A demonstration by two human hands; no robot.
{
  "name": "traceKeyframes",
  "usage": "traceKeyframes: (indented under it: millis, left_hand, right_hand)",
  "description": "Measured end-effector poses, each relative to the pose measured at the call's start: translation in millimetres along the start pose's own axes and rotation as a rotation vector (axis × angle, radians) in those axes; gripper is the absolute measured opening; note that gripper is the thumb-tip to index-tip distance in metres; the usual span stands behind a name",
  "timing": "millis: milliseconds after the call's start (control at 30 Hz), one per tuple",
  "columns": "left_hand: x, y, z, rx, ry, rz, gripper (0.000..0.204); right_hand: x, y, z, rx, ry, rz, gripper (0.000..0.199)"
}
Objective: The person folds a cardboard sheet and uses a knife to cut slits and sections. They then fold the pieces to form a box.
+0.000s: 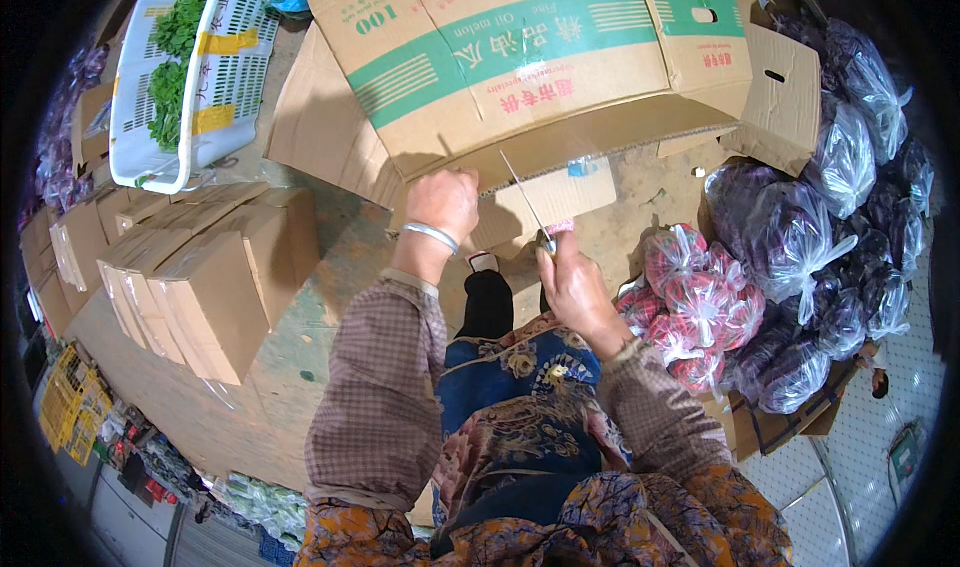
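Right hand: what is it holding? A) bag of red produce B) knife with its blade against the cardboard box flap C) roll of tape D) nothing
B: the right hand grips a knife whose thin blade runs up against the flap of the large cardboard box, while the left hand holds the box's lower edge.

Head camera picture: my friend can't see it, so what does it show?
Seen from above, a person's left hand grips the edge of a big cardboard box while the right hand cuts it with a thin knife. Stacked small boxes sit to the left, and bagged red and purple vegetables to the right.
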State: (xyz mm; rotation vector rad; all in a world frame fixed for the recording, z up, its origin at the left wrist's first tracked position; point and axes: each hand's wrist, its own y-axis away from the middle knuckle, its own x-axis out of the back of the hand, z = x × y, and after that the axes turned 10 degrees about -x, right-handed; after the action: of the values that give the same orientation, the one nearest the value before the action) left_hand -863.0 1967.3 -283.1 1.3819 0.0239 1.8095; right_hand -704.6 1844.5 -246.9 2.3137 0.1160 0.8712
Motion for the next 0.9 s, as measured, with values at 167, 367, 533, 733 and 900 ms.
traceKeyframes:
  millis: [167,367,533,733,900]
  left_hand:
    - [5,-4,10,0.004,-0.017,-0.005,0.014]
    - [5,1,5,0.043,0.045,-0.005,0.011]
    - [8,-5,-5,0.008,0.055,0.047,0.023]
    - [-2,-4,-17,-0.088,0.123,0.212,0.021]
    - [12,-11,-6,-0.082,0.045,0.060,0.024]
  right_hand:
    - [-25,-64,-6,-0.001,0.041,0.094,0.023]
    - [-28,-36,14,-0.070,0.005,0.026,0.020]
    - [-58,-98,19,-0.126,0.060,0.030,0.029]
    - [-114,-116,93,0.341,1.182,0.393,0.044]
    - [-130,-106,125,0.447,1.943,0.442,0.041]
